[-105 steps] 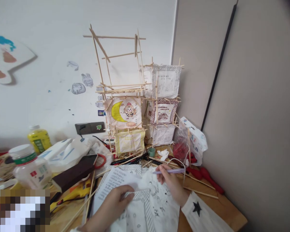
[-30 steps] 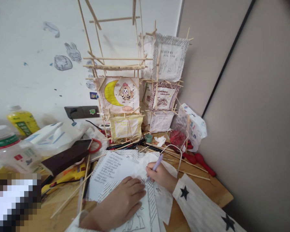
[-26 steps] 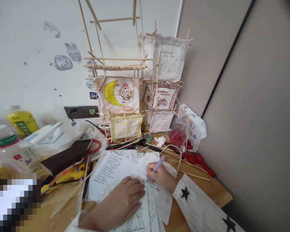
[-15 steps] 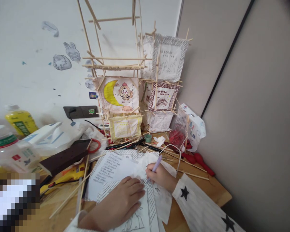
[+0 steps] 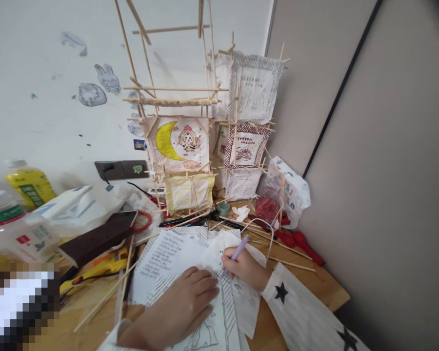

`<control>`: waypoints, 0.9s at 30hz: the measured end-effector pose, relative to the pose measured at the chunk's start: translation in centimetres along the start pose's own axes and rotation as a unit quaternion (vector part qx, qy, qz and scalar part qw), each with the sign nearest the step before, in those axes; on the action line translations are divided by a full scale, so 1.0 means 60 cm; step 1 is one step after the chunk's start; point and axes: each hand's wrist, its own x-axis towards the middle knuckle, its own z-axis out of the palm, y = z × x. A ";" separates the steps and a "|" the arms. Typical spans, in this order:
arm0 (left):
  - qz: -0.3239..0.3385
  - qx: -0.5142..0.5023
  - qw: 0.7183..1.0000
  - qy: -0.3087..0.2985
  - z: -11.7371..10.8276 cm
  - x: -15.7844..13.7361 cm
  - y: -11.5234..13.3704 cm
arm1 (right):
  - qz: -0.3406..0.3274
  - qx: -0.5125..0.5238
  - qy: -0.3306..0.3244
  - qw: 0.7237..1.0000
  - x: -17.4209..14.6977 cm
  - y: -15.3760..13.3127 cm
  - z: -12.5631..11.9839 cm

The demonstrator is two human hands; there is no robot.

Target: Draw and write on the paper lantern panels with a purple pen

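A light purple pen point(image 5: 240, 247) is gripped in my right hand point(image 5: 246, 267), its tip down on the hatched border of a drawing sheet point(image 5: 225, 304). My left hand point(image 5: 190, 302) lies flat over the same sheet, fingers stretched, hiding part of the line drawing. Under and behind it is a paper with several handwritten lines point(image 5: 161, 256). A thin crumpled white sheet point(image 5: 249, 312) sticks out beneath my right wrist.
Behind the papers stand lantern-like frames of wooden sticks point(image 5: 175, 102) with drawn panels. On the left are bottles point(image 5: 20, 234), a dark box point(image 5: 98, 236), a yellow glue gun point(image 5: 98, 268) and loose sticks point(image 5: 106, 297). A plastic bag point(image 5: 290, 192) sits at the right.
The pen and my right hand have shifted very slightly to the right. My left hand stays in place on the sheet.
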 end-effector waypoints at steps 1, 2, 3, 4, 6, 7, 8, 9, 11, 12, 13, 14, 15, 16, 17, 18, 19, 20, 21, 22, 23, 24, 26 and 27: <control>0.001 -0.001 1.000 0.005 0.000 0.000 0.000 | 0.001 0.000 -0.003 1.000 0.000 0.001 0.000; 0.003 -0.002 1.000 0.008 0.001 -0.001 0.000 | 0.002 0.000 -0.005 1.000 0.001 0.003 0.000; 0.003 -0.003 1.000 0.010 0.000 -0.001 0.000 | 0.002 0.000 -0.005 1.000 0.001 0.005 0.000; 0.004 -0.002 1.000 0.011 0.000 -0.001 0.000 | 0.002 0.000 -0.006 1.000 0.001 0.007 0.000; 0.005 0.003 1.000 0.011 -0.001 0.000 0.000 | -0.002 -0.003 -0.006 1.000 0.002 0.009 0.000; 0.006 0.004 1.000 0.012 -0.001 0.000 0.001 | -0.006 -0.007 -0.007 1.000 0.002 0.009 -0.001; 0.006 0.004 1.000 0.013 -0.002 0.000 0.001 | -0.010 -0.012 -0.008 1.000 0.002 0.009 -0.001; 0.007 0.003 1.000 0.014 -0.002 0.000 0.001 | -0.013 -0.016 -0.009 1.000 0.001 0.009 -0.002; 0.008 0.000 1.000 0.013 -0.003 0.000 0.002 | -0.014 -0.020 -0.012 1.000 0.001 0.007 -0.003; 0.008 -0.001 1.000 0.012 -0.004 0.001 0.002 | -0.011 -0.018 -0.013 1.000 0.000 0.006 -0.003; 0.008 -0.001 1.000 0.010 -0.004 0.001 0.002 | -0.006 -0.014 -0.014 1.000 0.000 0.005 -0.004; 0.007 -0.001 1.000 0.008 -0.004 0.001 0.002 | -0.002 -0.010 -0.014 1.000 -0.001 0.004 -0.004; 0.005 -0.002 1.000 0.004 -0.004 0.001 0.003 | 0.001 -0.006 -0.014 1.000 -0.001 0.003 -0.004; 0.003 -0.002 1.000 -0.001 -0.004 0.001 0.003 | 0.003 -0.003 -0.014 1.000 -0.002 0.003 -0.004; 0.002 -0.001 1.000 -0.007 -0.005 0.001 0.003 | 0.002 -0.002 -0.013 1.000 -0.002 0.003 -0.003; 0.000 0.000 1.000 -0.012 -0.005 0.001 0.003 | -0.001 -0.004 -0.014 1.000 -0.002 0.003 -0.003; -0.001 0.002 1.000 -0.015 -0.005 0.001 0.003 | -0.003 -0.008 -0.014 1.000 -0.002 0.004 -0.003; -0.001 0.004 1.000 -0.017 -0.005 0.001 0.003 | -0.006 -0.013 -0.016 1.000 -0.001 0.004 -0.003; 0.000 0.005 1.000 -0.016 -0.005 0.001 0.003 | -0.008 -0.018 -0.017 1.000 -0.001 0.005 -0.003; 0.000 0.005 1.000 -0.014 -0.005 0.001 0.003 | -0.009 -0.021 -0.015 1.000 -0.001 0.006 -0.003; 0.000 0.004 1.000 -0.013 -0.005 0.001 0.003 | -0.009 -0.021 -0.014 1.000 0.000 0.006 -0.003; 0.000 0.005 1.000 -0.013 -0.005 0.001 0.002 | -0.007 -0.017 -0.013 1.000 0.000 0.007 -0.004; -0.001 0.006 1.000 -0.013 -0.004 0.002 0.002 | 0.000 -0.005 -0.010 1.000 0.000 0.007 -0.004; -0.001 0.008 1.000 -0.012 -0.004 0.002 0.002 | 0.004 -0.001 -0.009 1.000 0.000 0.007 -0.005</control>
